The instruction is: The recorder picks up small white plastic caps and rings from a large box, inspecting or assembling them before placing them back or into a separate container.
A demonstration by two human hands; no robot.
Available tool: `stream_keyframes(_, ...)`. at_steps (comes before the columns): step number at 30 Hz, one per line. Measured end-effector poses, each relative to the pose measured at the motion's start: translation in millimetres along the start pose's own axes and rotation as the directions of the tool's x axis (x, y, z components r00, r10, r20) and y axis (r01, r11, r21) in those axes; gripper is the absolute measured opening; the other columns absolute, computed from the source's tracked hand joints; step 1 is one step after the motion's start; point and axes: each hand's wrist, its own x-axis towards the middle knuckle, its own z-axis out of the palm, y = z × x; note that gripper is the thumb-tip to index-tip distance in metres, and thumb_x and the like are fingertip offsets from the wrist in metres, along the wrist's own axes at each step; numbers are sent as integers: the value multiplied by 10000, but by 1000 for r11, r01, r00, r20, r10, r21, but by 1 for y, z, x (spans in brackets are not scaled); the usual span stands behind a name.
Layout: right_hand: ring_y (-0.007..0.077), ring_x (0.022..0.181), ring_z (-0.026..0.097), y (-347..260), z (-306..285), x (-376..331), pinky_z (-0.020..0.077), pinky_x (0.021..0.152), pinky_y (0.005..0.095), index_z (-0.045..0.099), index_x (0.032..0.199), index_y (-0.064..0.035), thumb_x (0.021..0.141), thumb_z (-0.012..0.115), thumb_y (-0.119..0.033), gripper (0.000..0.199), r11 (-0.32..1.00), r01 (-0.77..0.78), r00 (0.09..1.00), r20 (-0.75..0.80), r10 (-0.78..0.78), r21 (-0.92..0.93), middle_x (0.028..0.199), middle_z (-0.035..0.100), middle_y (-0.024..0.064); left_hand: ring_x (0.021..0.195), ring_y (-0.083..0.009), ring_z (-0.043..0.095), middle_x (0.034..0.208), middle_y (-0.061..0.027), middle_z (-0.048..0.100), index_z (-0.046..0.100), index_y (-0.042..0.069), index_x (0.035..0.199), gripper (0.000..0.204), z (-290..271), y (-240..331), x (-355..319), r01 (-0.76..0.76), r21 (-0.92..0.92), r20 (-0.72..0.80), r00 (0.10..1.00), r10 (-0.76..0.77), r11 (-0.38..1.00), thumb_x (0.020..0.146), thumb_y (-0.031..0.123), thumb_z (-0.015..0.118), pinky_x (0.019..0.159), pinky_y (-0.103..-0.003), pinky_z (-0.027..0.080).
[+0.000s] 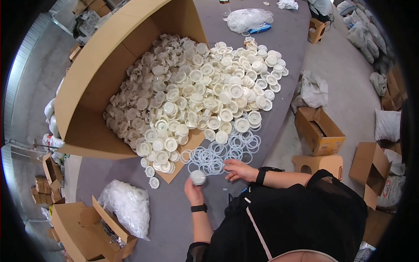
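Note:
My left hand grips a round white plastic cap near the front of the grey table. To its right, my right hand has its fingers apart, with the fingertips at the near edge of a pile of translucent plastic rings. I see nothing held in it. Beyond the rings spreads a large heap of white round plastic caps, spilling out of a big cardboard box tipped on its side. A few caps lie on the box's flap.
At the left stand a clear plastic bag of white items and an open cardboard box. Another plastic bag lies at the table's far side. Right of the table are a cardboard box and a stool.

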Motion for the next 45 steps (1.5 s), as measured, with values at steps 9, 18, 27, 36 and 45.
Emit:
stream_keyframes(9, 54, 589, 528, 3, -10, 7, 452, 545, 187, 518, 937, -77, 780, 570, -234, 228, 998, -50, 998, -32, 49, -47, 746, 552, -17, 722, -136, 522, 780, -45, 549, 533, 23, 828, 159, 4, -19, 45, -163, 657, 172, 983, 65, 736, 803, 178, 509, 613, -232, 397)
stream_keyframes(18, 111, 559, 549, -1, -28, 6, 442, 497, 230, 478, 857, -99, 813, 512, -220, 134, 987, -25, 1000, 9, 24, 161, 719, 541, 12, 746, -254, 546, 830, -134, 549, 529, 48, 809, 177, -3, -16, 58, -222, 974, 182, 894, 409, 50, 663, 128, 588, 652, -343, 437)
stream_keyframes(27, 138, 605, 558, 0, -25, 13, 445, 550, 262, 495, 846, -103, 836, 442, -250, 157, 976, -42, 999, -4, 43, 212, 745, 576, 28, 652, -80, 534, 742, -32, 561, 530, -5, 866, 118, 10, -12, 11, -186, 286, -142, 962, 233, 940, 767, 45, 570, 586, -182, 426)
stream_keyframes(36, 149, 709, 586, -10, 9, -2, 467, 621, 252, 473, 1007, -69, 829, 486, -164, 202, 961, 115, 991, 41, -129, 251, 882, 554, 37, 849, -255, 542, 892, -112, 561, 589, 20, 814, 136, 76, -1, -47, -689, 584, 512, 723, 464, 429, 678, 5, 594, 767, -316, 417)
stream_keyframes(45, 103, 725, 548, -13, 6, -20, 433, 641, 245, 434, 1044, -85, 840, 475, -191, 233, 930, 176, 972, 90, -215, 323, 908, 537, 15, 867, -257, 515, 910, -105, 529, 572, 28, 800, 141, 89, -5, -61, -741, 599, 595, 665, 451, 303, 669, -23, 580, 754, -319, 408)
